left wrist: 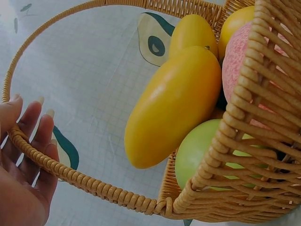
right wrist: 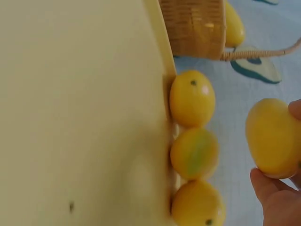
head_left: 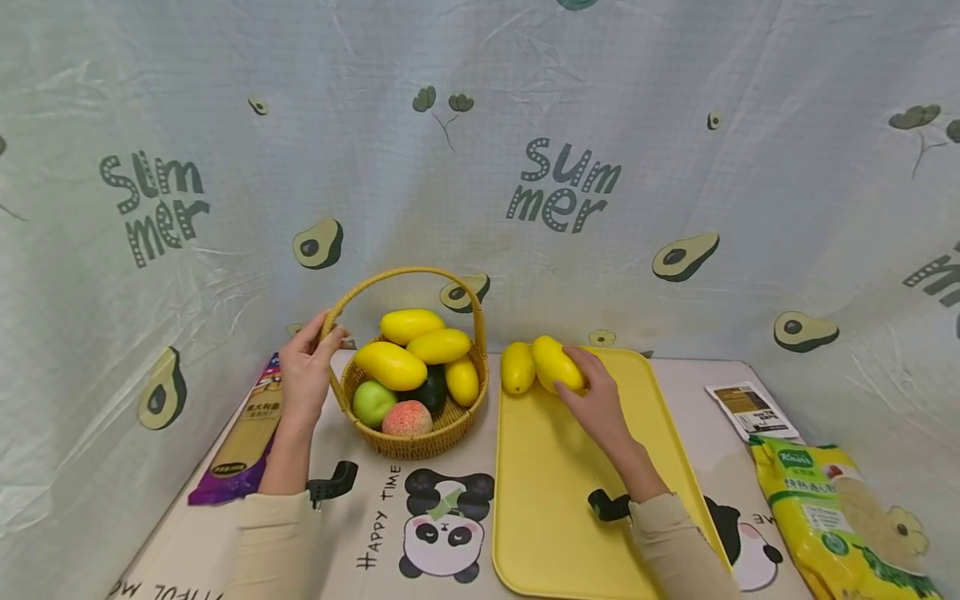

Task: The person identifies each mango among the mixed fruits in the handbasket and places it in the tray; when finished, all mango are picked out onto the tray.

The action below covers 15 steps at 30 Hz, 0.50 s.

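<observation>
At the handle (head_left: pixel 405 271) of a wicker basket (head_left: pixel 420 446), my left hand (head_left: pixel 306 367) holds the left side; thumb and fingers lie on either side of the cane in the left wrist view. The basket contains several yellow mangoes (left wrist: pixel 176 103), a green apple (head_left: pixel 373 405), a peach (head_left: pixel 407 419) and a dark green fruit (head_left: pixel 431 392). My right hand (head_left: pixel 600 400) grips a mango (right wrist: pixel 273 139) above the far end of a yellow tray (head_left: pixel 562 500). Beside it a mango (head_left: pixel 517 367) lies on the tray; the right wrist view shows three mangoes (right wrist: pixel 194 153) lined along the tray's edge.
Left of the basket lies a purple-ended pasta packet (head_left: pixel 243 442). Right of the tray are a small white-and-brown sachet (head_left: pixel 752 410) and a yellow Knorr bag (head_left: pixel 840 517). A printed plastic curtain (head_left: pixel 555 275) hangs close behind the basket and tray.
</observation>
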Each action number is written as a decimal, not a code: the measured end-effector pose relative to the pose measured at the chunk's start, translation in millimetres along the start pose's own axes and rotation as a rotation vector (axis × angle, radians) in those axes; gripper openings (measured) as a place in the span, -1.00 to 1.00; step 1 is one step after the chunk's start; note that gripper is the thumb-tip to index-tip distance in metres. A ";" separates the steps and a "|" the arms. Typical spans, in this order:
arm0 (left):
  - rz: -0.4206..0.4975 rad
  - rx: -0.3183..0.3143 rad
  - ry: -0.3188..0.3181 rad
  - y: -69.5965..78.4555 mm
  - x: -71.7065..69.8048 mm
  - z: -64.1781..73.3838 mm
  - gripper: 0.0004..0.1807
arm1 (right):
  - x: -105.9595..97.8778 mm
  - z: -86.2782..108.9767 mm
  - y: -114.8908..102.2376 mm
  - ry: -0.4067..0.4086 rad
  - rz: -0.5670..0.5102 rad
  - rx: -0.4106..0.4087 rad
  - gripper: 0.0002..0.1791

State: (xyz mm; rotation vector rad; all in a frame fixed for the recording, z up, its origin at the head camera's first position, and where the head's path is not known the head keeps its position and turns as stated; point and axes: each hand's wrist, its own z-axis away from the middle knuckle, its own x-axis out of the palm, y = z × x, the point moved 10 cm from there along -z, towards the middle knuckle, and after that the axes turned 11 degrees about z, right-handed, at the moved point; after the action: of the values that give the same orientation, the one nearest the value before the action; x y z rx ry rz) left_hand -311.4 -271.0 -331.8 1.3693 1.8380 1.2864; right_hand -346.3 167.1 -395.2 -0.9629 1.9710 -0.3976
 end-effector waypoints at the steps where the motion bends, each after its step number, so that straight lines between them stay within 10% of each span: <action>1: 0.001 0.003 0.001 0.5 0.0 -0.2 -0.59 | -3.4 -0.1 4.1 0.004 0.010 0.004 -0.43; 15: -0.009 -0.029 -0.002 -1.6 -0.9 -2.1 -0.59 | -39.9 -0.7 64.3 0.042 0.105 0.135 -0.40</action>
State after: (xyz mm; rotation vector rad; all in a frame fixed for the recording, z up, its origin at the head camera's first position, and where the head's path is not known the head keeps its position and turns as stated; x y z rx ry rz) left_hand -313.5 -272.8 -332.4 1.3453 1.8155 1.3009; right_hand -364.9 238.8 -410.2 -0.7677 1.9953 -0.4881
